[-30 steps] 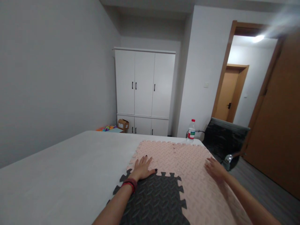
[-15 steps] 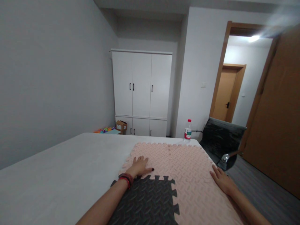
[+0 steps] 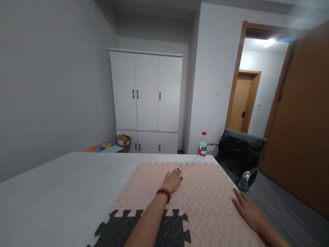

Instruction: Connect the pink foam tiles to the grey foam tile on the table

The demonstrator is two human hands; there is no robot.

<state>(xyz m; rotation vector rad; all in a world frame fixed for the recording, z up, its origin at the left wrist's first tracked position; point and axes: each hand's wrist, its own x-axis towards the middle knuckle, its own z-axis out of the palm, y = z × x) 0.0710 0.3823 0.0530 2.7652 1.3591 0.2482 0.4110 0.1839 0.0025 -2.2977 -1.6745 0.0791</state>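
The left hand (image 3: pixel 173 180) and right hand (image 3: pixel 248 208) rest, each grip unclenched, on pink, ridge-patterned matting (image 3: pixel 205 187); adjoining it, a charcoal mat (image 3: pixel 119 228) with jigsaw-toothed edges lies on the smooth white desk (image 3: pixel 64 192).

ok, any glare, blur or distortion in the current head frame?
Head view: ceiling light blown out, hazy flare at upper right; doorframe leans, probably wide-angle distortion; colourful items at left look smeared; left hand reads fairly clearly.
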